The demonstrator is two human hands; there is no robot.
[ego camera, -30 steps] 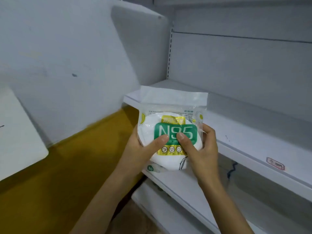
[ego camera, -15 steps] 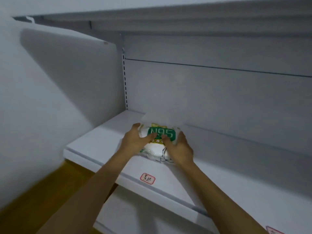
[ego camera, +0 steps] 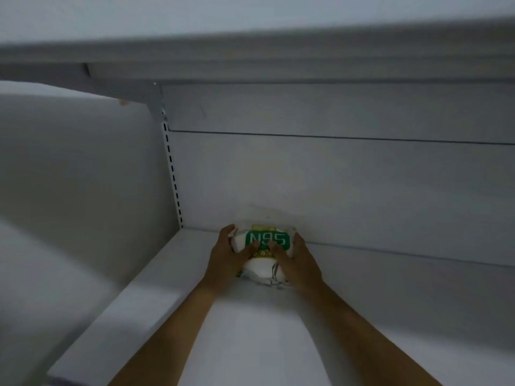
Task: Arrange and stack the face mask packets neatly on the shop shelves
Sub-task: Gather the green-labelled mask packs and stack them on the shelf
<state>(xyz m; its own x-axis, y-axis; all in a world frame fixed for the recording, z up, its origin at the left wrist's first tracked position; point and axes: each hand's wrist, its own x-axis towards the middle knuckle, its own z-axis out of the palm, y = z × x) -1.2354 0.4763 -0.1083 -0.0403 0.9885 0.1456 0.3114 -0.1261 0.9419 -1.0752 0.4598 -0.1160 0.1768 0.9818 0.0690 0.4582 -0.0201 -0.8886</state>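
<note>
A clear face mask packet (ego camera: 267,240) with a green N95 label and white masks inside stands at the back of a white shelf (ego camera: 250,330), against the rear panel near the left corner. My left hand (ego camera: 227,256) grips its left side with the thumb on the front. My right hand (ego camera: 296,260) grips its right side, thumb also on the front. The packet's lower part rests on the shelf between my palms.
A white back panel (ego camera: 334,185) with a slotted upright (ego camera: 172,174) rises behind the packet. A white side wall (ego camera: 69,176) closes the left. Another shelf (ego camera: 250,59) hangs overhead. The shelf surface stretches to the right.
Both hands carried the packet from in front of the shelves up onto this shelf and pushed it back to the rear panel. The view moved closer and higher.
</note>
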